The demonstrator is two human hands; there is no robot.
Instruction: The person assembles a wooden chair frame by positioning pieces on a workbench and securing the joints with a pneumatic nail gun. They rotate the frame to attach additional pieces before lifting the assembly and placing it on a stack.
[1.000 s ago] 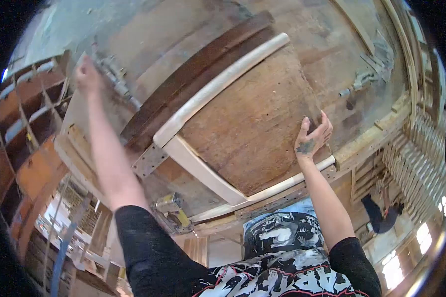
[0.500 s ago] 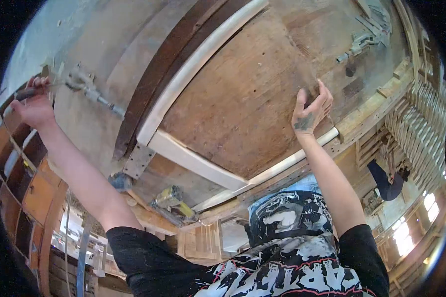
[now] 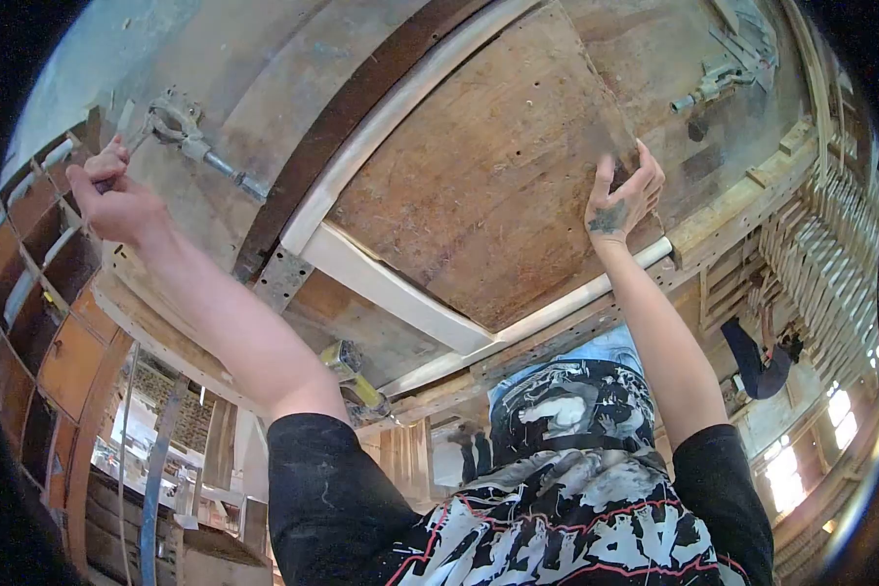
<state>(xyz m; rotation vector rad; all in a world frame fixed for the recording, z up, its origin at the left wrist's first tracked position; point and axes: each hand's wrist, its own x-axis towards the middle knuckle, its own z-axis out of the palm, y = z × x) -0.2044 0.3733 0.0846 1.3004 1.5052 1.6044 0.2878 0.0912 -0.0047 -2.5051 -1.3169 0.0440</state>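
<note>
The right hand, fingers spread, presses on the wooden board at its 3 o'clock edge, while the left hand, out at 9 o'clock, curls tight round a dark handle (just beside a metal clamp).

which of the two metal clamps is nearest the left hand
The upper-left clamp, right beside the left hand; the other clamp lies far off at the upper right, past the right hand pressed on the wooden panel.
</note>
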